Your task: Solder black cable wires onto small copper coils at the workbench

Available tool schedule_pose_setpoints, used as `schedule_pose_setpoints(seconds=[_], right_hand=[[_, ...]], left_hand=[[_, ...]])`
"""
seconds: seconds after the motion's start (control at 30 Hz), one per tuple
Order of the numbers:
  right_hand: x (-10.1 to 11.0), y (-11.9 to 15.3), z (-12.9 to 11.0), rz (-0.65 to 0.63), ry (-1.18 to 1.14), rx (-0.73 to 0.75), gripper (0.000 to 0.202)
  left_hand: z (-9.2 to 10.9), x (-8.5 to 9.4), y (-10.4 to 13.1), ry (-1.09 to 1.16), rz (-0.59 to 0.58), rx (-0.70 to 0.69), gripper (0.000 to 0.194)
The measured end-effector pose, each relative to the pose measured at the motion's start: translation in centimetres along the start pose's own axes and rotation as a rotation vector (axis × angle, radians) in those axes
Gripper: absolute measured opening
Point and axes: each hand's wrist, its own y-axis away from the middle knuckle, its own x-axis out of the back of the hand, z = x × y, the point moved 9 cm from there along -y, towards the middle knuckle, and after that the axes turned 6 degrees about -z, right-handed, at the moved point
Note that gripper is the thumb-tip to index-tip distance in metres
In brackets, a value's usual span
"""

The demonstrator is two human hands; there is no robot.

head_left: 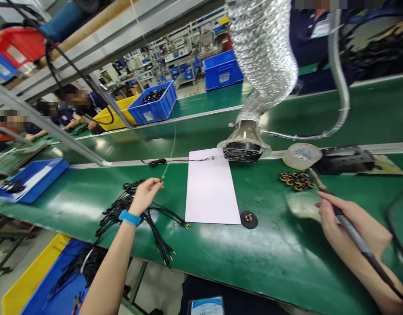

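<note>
My left hand [145, 194], with a blue wristband, pinches the end of a thin pale strand [171, 153] above black cables [123, 208] with bared tips. In my right hand [350, 232] is a soldering iron [352, 232], held like a pen. Its tip points at a pile of small copper-coloured ring parts [298, 180]. Between my hands lies a white sheet [211, 190], with a small part [213, 157] and a thin wire end near its top. A round black disc [249, 219] with tiny pieces on it sits by the sheet's lower right corner.
A fume hood [245, 135] on a foil duct hangs behind the sheet. A tape roll [302, 155] stands at the right. Blue bins [152, 109] sit across the bench [201, 253], and another [34, 179] is at far left. A metal frame crosses the upper left. Several people sit beyond.
</note>
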Motion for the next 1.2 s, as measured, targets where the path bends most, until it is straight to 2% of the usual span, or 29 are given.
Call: schedule_pose_setpoints(seconds=[0.07,0.1,0.17,0.23,0.3,0.4,0.43,0.5,0.6,0.8,0.97,1.03,1.1,1.2], right_hand=[[-0.1,1.2,-2.2,-0.013,0.042,0.075,0.023],[-0.3,1.8,-3.3,-0.023,0.029,0.099,0.024],[-0.6,2.7,-5.7,-0.038,-0.042,0.131,0.027],[-1.0,3.3,-8.1,-0.054,-0.151,0.115,0.03],[-1.2,3.6,-10.8,-0.063,-0.247,0.116,0.034],[-2.4,3.8,-14.3,-0.161,-0.372,0.08,0.041],[-2.8,3.9,-15.1,-0.197,-0.408,0.073,0.045],[-3.5,4.1,-16.2,-0.241,-0.466,0.047,0.049],[-4.2,4.5,-16.3,-0.247,-0.521,-0.006,0.048],[-4.8,4.8,-15.7,-0.231,-0.582,-0.023,0.042],[-5.0,5.0,-15.5,-0.235,-0.578,-0.051,0.039],[-5.1,5.1,-15.3,-0.227,-0.588,-0.085,0.037],[-5.0,5.1,-15.2,-0.203,-0.592,-0.105,0.037],[-4.9,5.2,-15.3,-0.152,-0.56,-0.095,0.038]], left_hand=[[1.9,3.1,-0.7,0.047,0.227,-0.035,0.03],[3.4,4.0,-0.9,0.028,0.297,-0.074,0.031],[7.2,4.0,-0.9,-0.025,0.356,-0.175,0.029],[11.3,1.2,-0.4,-0.067,0.262,-0.3,0.023],[14.9,-3.6,0.7,-0.089,0.07,-0.412,0.016],[17.9,-10.8,3.1,-0.056,-0.201,-0.492,0.015],[18.4,-12.6,3.8,-0.041,-0.252,-0.499,0.014],[18.8,-15.0,4.9,-0.005,-0.311,-0.497,0.014],[19.0,-16.8,5.7,0.041,-0.364,-0.482,0.015],[18.4,-17.9,6.3,0.062,-0.44,-0.429,0.016],[18.8,-17.6,6.0,0.171,-0.31,-0.492,0.017],[18.9,-17.8,5.9,0.235,-0.308,-0.493,0.014],[18.7,-18.1,5.6,0.296,-0.316,-0.432,0.013],[17.5,-18.8,5.3,0.391,-0.307,-0.25,0.017]])
